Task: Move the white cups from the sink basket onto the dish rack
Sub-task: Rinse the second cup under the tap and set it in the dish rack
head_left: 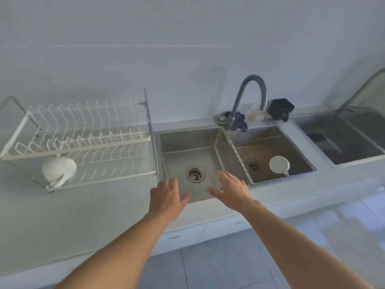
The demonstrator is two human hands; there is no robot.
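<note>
I held both grips spread open and empty, left hand [166,197] and right hand [231,189], over the sink's [181,142] near edge. One white cup [59,168] lay tipped in the dish rack [79,130]; another cup [279,164] sat upside down in the sink basket [300,151].
</note>
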